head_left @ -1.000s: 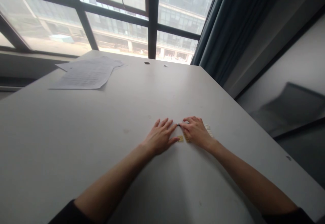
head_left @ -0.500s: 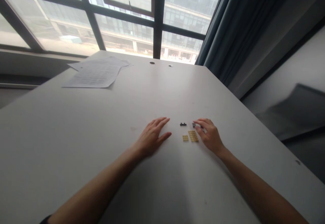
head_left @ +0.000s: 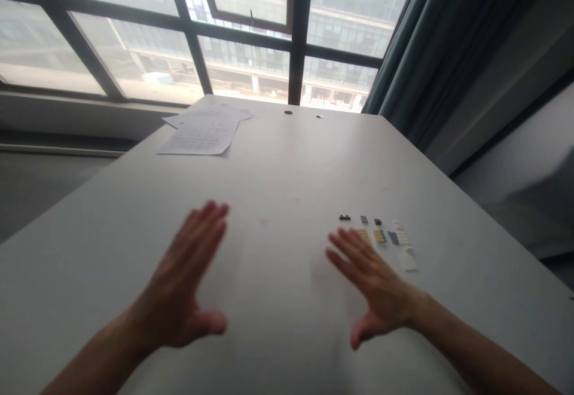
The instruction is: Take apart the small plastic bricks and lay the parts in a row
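Note:
Both hands are raised above the white table. My left hand is spread and slightly blurred, holding nothing, away from the small pieces. To the right, my right hand is also spread and empty, nearest to the pieces and partly covering the yellow ones. Small building pieces lie beyond it: a black piece, a grey piece, a dark piece, a yellow piece, a blue-grey piece and a white piece.
Printed papers lie at the table's far left. Two small round fittings, one dark, sit near the far edge. Windows stand behind the table, with a dark curtain at the right.
Both hands have pulled back and lifted toward the camera. My right hand has left the small pieces and spread its fingers, exposing several of them. The view has shifted left.

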Motion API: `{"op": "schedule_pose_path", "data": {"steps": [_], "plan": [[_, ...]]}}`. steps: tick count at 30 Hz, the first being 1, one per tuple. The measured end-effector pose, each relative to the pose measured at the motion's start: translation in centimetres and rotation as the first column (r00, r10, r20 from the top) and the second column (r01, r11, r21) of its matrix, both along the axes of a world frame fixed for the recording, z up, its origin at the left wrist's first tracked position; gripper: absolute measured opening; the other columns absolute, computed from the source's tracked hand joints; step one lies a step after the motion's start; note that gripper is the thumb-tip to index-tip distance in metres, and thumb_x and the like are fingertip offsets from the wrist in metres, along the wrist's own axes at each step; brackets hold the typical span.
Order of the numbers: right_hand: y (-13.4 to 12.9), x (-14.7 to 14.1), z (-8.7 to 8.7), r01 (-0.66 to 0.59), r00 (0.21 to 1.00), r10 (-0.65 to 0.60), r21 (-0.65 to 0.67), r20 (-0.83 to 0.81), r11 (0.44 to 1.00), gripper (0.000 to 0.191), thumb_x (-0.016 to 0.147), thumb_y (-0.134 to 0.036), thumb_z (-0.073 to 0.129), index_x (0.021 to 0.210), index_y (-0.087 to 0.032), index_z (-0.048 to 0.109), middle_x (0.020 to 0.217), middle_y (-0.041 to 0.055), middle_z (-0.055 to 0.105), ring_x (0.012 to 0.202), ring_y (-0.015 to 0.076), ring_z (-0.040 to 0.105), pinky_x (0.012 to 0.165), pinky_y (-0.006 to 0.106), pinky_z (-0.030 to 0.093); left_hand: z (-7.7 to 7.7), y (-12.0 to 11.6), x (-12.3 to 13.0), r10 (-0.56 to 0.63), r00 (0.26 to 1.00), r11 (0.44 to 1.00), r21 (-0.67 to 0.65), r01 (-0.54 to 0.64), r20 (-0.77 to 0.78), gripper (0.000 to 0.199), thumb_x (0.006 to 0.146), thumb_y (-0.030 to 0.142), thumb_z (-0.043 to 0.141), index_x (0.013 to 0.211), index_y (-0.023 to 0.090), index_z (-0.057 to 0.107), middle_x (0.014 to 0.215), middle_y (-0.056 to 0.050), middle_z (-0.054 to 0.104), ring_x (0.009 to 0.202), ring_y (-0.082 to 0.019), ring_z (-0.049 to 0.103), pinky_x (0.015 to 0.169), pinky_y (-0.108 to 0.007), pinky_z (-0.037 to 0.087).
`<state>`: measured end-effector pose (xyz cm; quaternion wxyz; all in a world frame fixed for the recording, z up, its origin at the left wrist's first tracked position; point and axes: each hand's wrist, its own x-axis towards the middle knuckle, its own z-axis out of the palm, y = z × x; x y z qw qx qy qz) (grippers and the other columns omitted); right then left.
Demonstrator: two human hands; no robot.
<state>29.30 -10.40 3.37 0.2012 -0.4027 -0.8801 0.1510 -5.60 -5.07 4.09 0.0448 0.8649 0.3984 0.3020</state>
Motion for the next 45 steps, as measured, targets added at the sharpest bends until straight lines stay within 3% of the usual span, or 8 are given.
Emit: {"op": "schedule_pose_path", "data": {"steps": [2,6,18,24,28,32,39,45], "plan": [[-0.3,-1.7,-1.0,-0.207,0.963,0.219,-0.091,0.157,0.974,0.101,0.071,-0.07,0.058,0.149,-0.019,0.02,0.152,0.0121,0.026,0.142,0.0316,0.018,0.117,0.048,0.008,-1.9,-0.9,0.9,-0.261,0.936,0.965,-0.089,0.246,-0.236,0.105,0.066,0.083,0.044,0.148,0.036,-0.002,0.156,0.001,0.016,0.14,-0.035,0.021,0.116,-0.055,0.016],[0.6,-2.4,-2.9,-0.248,0.927,0.297,-0.218,0.228,0.944,0.101,0.075,-0.066,0.057,0.15,-0.015,0.011,0.154,0.0162,0.016,0.143,0.0298,0.015,0.117,0.047,0.002,-4.9,-1.4,2.2,-0.489,0.783,0.857,-0.38,0.348,-0.385,0.103,0.075,0.076,0.042,0.148,0.024,-0.008,0.155,-0.008,0.012,0.142,-0.029,0.018,0.117,-0.048,0.01],[0.7,-2.1,-3.6,-0.266,0.931,0.284,-0.109,0.23,0.958,0.093,0.078,-0.065,0.054,0.147,-0.012,0.022,0.151,0.0168,0.027,0.141,0.0298,0.022,0.116,0.048,0.01,-5.5,-1.3,2.2,-0.483,0.83,0.858,-0.339,0.385,-0.281,0.095,0.079,0.066,0.052,0.15,0.023,0.007,0.153,-0.01,0.024,0.139,-0.03,0.026,0.116,-0.05,0.017],[-1.8,3.2,-5.7,0.022,1.0,-0.02,0.365,-0.01,0.931,0.042,0.086,-0.042,0.057,0.123,-0.022,0.054,0.115,0.0101,0.063,0.117,0.0253,0.053,0.104,0.045,0.037,-6.1,-0.3,1.1,-0.203,0.979,0.972,-0.119,0.201,-0.008,0.036,0.088,0.032,0.055,0.123,0.024,0.056,0.121,-0.008,0.064,0.113,-0.022,0.058,0.096,-0.034,0.048],[-2.4,10.9,-7.1,0.481,0.83,-0.556,0.453,0.039,0.75,0.082,0.073,-0.068,0.058,0.139,-0.022,0.039,0.141,0.018,0.04,0.133,0.0396,0.031,0.105,0.059,0.027,-5.9,0.1,1.0,-0.179,0.983,0.978,-0.098,0.182,0.04,0.023,0.086,0.028,0.056,0.107,0.023,0.064,0.109,-0.006,0.068,0.104,-0.02,0.062,0.091,-0.03,0.051],[0.2,14.9,-7.9,0.467,0.803,-0.535,0.28,0.261,0.838,0.115,0.062,-0.085,0.048,0.15,-0.018,0.012,0.153,0.0198,0.019,0.139,0.042,0.018,0.106,0.062,0.024,-6.0,0.1,1.3,-0.207,0.978,0.977,-0.054,0.207,0.009,0.023,0.084,0.027,0.059,0.106,0.024,0.064,0.107,-0.005,0.068,0.104,-0.019,0.061,0.091,-0.029,0.051],[8.6,8.2,-6.1,0.172,0.928,-0.175,0.038,0.329,0.984,0.109,0.056,-0.082,0.059,0.143,-0.022,0.035,0.149,0.0169,0.031,0.139,0.0372,0.023,0.112,0.055,0.018,-7.0,1.1,0.1,-0.122,0.99,0.983,0.131,0.131,-0.074,0.03,0.082,0.027,0.062,0.112,0.027,0.061,0.12,-0.003,0.064,0.12,-0.023,0.052,0.097,-0.035,0.045],[12.0,-2.5,-4.9,-0.099,0.973,0.092,0.023,0.214,0.995,0.074,0.074,-0.068,0.057,0.132,-0.023,0.049,0.145,0.0135,0.038,0.137,0.0315,0.028,0.113,0.051,0.018,-6.9,3.0,-2.0,0.032,0.977,0.994,0.108,-0.01,-0.212,0.07,0.081,0.05,0.06,0.14,0.022,0.036,0.141,-0.011,0.046,0.132,-0.03,0.04,0.105,-0.044,0.037]]}}
